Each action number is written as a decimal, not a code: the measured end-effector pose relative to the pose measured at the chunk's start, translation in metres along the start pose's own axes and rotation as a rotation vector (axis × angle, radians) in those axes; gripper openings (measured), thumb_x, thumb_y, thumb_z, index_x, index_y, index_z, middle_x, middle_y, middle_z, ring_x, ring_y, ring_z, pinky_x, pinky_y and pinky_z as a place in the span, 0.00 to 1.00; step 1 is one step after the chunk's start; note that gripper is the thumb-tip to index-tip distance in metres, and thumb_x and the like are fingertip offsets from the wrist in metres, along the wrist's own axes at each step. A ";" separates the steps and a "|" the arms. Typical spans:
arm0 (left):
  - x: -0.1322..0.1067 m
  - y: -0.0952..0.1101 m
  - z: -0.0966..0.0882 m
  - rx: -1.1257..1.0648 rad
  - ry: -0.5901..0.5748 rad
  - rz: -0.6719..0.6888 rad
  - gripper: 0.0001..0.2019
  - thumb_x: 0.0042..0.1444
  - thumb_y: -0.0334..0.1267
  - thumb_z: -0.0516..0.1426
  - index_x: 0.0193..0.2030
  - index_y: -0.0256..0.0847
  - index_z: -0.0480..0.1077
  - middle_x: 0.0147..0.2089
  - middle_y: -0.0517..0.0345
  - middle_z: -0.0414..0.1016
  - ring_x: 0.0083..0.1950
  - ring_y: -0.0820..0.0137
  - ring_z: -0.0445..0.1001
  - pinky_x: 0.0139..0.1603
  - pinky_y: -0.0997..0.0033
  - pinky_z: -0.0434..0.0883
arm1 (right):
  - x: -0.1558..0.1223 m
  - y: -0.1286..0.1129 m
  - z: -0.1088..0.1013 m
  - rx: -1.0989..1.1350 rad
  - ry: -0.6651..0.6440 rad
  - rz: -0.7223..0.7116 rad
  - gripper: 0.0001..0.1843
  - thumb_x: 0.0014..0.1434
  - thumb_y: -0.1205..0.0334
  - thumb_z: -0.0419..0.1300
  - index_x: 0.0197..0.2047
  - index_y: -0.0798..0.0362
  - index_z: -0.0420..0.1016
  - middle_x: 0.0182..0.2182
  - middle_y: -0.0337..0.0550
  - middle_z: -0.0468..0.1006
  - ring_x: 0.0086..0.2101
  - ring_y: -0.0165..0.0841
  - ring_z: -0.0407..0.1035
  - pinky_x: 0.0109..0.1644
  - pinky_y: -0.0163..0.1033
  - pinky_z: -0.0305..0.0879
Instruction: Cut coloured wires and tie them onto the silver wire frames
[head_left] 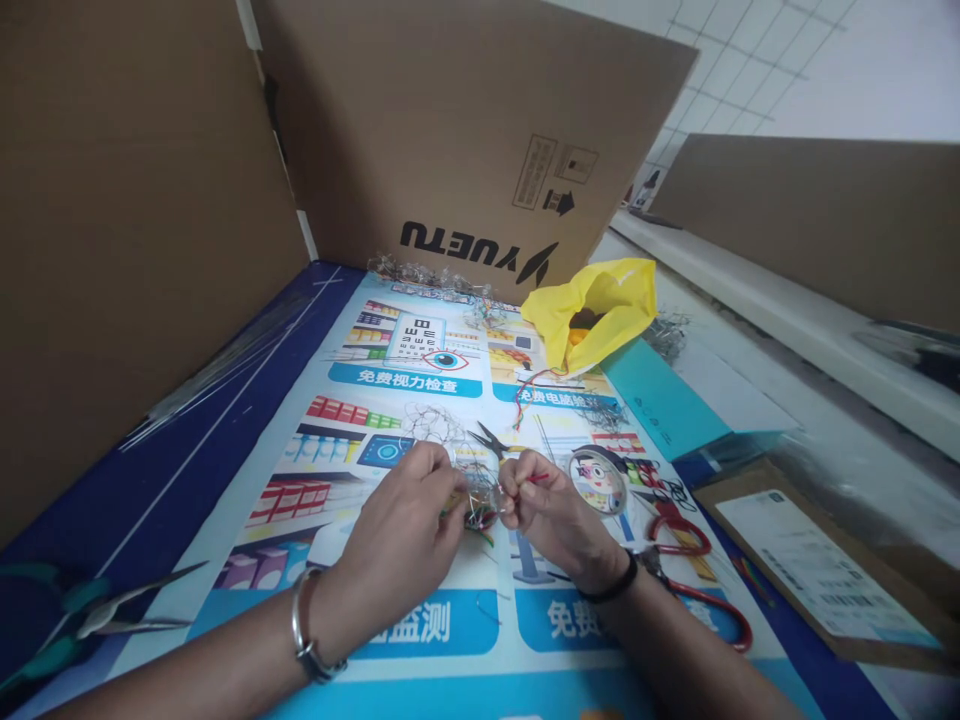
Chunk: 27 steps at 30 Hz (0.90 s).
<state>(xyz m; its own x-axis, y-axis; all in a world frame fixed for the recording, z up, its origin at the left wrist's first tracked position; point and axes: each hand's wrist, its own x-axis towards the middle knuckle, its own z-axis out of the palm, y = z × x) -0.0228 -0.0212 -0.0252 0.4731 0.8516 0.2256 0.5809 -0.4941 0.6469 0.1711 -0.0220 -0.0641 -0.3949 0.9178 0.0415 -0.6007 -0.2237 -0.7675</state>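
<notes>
My left hand (412, 520) is closed, its fingertips pinching a clump of thin wires (478, 490) near the middle of the printed sheet. Facing it, my right hand (551, 510) pinches the other side of the clump, and a bit of red shows at its fingers. Exactly which strand each hand grips is too small to see. Just beyond my right hand lie pliers (491, 440) with dark jaws and a yellowish handle, partly hidden by the fingers. A loose tangle of fine wire (435, 422) rests past my left hand.
Red-handled scissors (735, 610) lie beside my right forearm, near a roll of clear tape (598, 480). Green-handled scissors (82, 620) are at lower left. A yellow bag (592, 310) and a teal box (667, 395) stand at the back right. Cardboard panels (465, 130) wall the far side.
</notes>
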 end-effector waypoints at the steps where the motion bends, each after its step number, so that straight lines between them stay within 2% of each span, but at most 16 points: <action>1: -0.001 0.000 0.000 0.006 0.003 0.000 0.10 0.54 0.26 0.48 0.36 0.38 0.69 0.38 0.53 0.61 0.40 0.65 0.64 0.40 0.61 0.68 | 0.000 0.000 0.000 -0.003 -0.002 -0.001 0.05 0.54 0.66 0.62 0.33 0.53 0.68 0.30 0.37 0.68 0.30 0.27 0.67 0.30 0.31 0.61; 8: -0.002 -0.002 0.002 0.050 0.024 -0.003 0.08 0.53 0.25 0.49 0.33 0.37 0.67 0.39 0.52 0.62 0.41 0.65 0.64 0.42 0.61 0.68 | 0.000 0.002 0.001 -0.004 0.004 0.004 0.05 0.54 0.66 0.62 0.33 0.53 0.68 0.30 0.37 0.68 0.29 0.26 0.67 0.30 0.30 0.61; 15: 0.000 -0.001 0.003 0.131 0.027 -0.010 0.07 0.52 0.26 0.49 0.29 0.38 0.66 0.37 0.53 0.63 0.39 0.65 0.65 0.38 0.63 0.68 | 0.002 0.003 0.003 -0.017 0.025 0.022 0.07 0.52 0.65 0.64 0.31 0.52 0.69 0.29 0.36 0.68 0.28 0.26 0.67 0.29 0.30 0.61; 27: 0.000 -0.006 0.003 0.084 0.027 -0.035 0.08 0.52 0.25 0.48 0.30 0.38 0.65 0.37 0.55 0.64 0.35 0.68 0.67 0.34 0.66 0.68 | 0.001 0.004 0.003 -0.029 0.033 0.038 0.07 0.52 0.64 0.65 0.31 0.52 0.69 0.29 0.37 0.68 0.28 0.26 0.67 0.30 0.31 0.61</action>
<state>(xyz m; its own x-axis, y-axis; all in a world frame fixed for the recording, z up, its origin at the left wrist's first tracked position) -0.0241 -0.0185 -0.0314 0.4343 0.8724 0.2242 0.6504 -0.4760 0.5920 0.1660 -0.0227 -0.0657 -0.3935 0.9193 -0.0084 -0.5655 -0.2493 -0.7862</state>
